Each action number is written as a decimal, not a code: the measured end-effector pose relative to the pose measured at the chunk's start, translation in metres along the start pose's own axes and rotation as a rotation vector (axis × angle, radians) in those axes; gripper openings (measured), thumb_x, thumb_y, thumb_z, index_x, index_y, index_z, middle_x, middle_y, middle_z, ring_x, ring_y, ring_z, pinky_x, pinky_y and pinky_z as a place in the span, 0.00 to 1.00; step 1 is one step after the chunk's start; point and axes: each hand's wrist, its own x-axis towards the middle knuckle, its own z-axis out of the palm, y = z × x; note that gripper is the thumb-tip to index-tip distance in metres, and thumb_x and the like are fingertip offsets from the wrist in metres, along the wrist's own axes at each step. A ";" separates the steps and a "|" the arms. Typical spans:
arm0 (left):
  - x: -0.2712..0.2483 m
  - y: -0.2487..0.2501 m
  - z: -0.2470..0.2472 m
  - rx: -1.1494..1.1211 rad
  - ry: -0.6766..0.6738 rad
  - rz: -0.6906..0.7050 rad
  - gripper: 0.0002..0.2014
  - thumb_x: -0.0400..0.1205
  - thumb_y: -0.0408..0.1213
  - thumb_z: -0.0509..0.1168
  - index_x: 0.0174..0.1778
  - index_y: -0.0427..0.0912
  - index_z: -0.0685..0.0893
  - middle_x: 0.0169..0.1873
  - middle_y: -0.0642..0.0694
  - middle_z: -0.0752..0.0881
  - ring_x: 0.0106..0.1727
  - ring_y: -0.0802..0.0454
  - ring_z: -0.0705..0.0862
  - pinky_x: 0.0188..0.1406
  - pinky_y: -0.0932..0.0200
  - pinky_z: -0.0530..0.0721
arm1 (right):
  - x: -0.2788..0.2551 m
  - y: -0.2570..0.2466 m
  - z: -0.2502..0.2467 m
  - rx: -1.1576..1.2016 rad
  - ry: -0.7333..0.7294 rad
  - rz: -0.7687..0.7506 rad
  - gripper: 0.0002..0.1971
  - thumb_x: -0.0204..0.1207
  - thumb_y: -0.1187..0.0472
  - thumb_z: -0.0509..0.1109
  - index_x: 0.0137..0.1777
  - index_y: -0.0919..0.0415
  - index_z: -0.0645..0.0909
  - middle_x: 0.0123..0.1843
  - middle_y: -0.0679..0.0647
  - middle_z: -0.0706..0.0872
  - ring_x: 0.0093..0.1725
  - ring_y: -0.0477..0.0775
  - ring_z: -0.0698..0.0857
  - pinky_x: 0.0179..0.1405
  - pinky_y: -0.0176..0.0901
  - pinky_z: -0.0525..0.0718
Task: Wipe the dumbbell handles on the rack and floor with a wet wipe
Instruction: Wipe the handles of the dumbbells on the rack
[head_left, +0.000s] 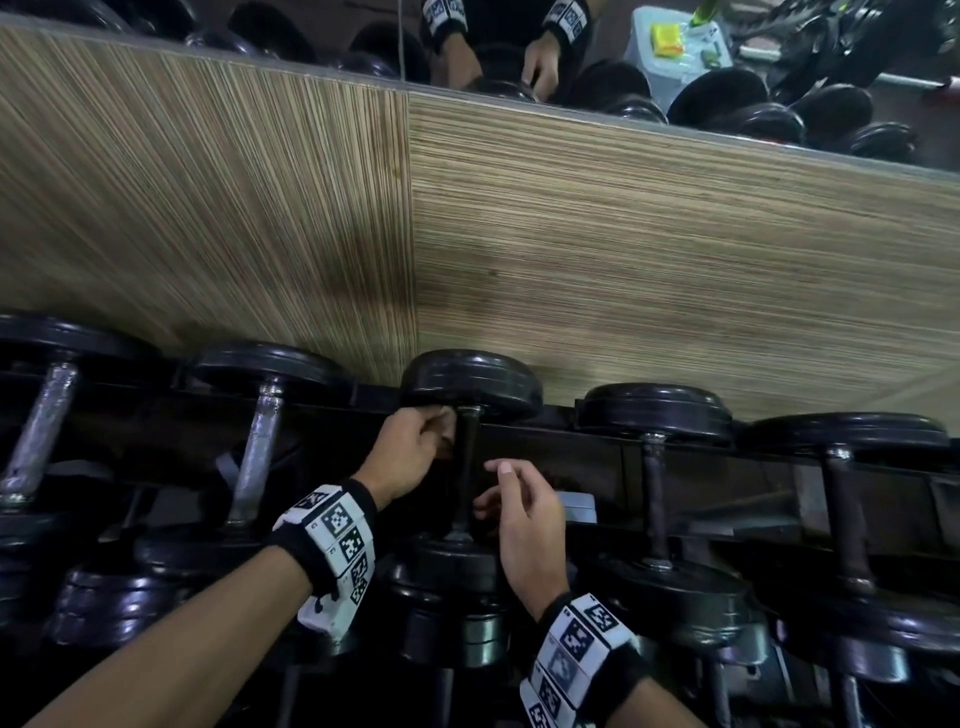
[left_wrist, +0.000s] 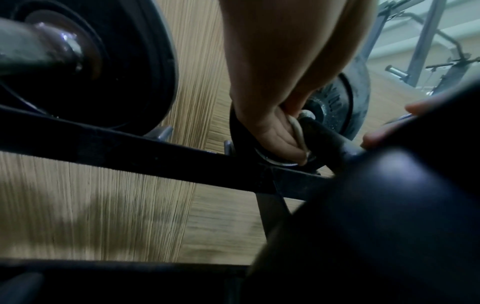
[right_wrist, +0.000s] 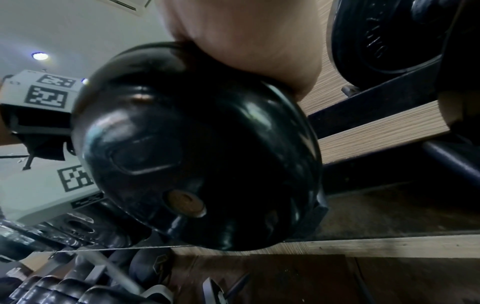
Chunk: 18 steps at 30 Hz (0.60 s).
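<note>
A black dumbbell lies on the rack's top tier, its dark handle (head_left: 464, 467) running away from me to the far head (head_left: 470, 382). My left hand (head_left: 415, 441) is at the far end of that handle, fingers curled round a whitish wet wipe (left_wrist: 298, 131) pressed against the handle (left_wrist: 330, 135). My right hand (head_left: 524, 514) hovers over the near end, fingers loosely curled beside the handle with the index finger lifted, holding nothing. The near head (right_wrist: 194, 144) fills the right wrist view under the right palm (right_wrist: 246, 41).
Two silver-handled dumbbells (head_left: 260, 447) sit to the left and dark-handled ones (head_left: 654, 493) to the right on the same black rail (left_wrist: 130, 148). A lower tier (head_left: 119, 597) holds more. A wood-panel wall (head_left: 571, 260) rises close behind, with a mirror (head_left: 311, 31) above.
</note>
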 end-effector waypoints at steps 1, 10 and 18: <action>-0.004 0.003 0.000 0.016 0.043 0.031 0.15 0.88 0.32 0.61 0.36 0.49 0.84 0.32 0.57 0.85 0.38 0.57 0.85 0.51 0.52 0.86 | 0.000 0.000 0.000 -0.004 -0.004 -0.001 0.11 0.89 0.56 0.61 0.51 0.52 0.86 0.36 0.58 0.90 0.37 0.54 0.90 0.42 0.47 0.89; -0.039 0.036 0.005 0.091 0.123 0.210 0.10 0.88 0.39 0.62 0.57 0.45 0.90 0.36 0.47 0.91 0.35 0.52 0.88 0.40 0.51 0.86 | -0.001 -0.003 0.001 -0.020 -0.033 0.014 0.12 0.89 0.57 0.62 0.49 0.52 0.86 0.34 0.59 0.89 0.35 0.56 0.89 0.40 0.53 0.89; -0.044 0.027 0.011 0.019 0.356 0.158 0.12 0.89 0.41 0.61 0.52 0.42 0.89 0.40 0.51 0.91 0.42 0.57 0.89 0.47 0.54 0.85 | 0.000 0.000 0.001 -0.007 -0.034 0.034 0.13 0.89 0.59 0.61 0.48 0.57 0.87 0.32 0.61 0.87 0.32 0.53 0.87 0.35 0.49 0.87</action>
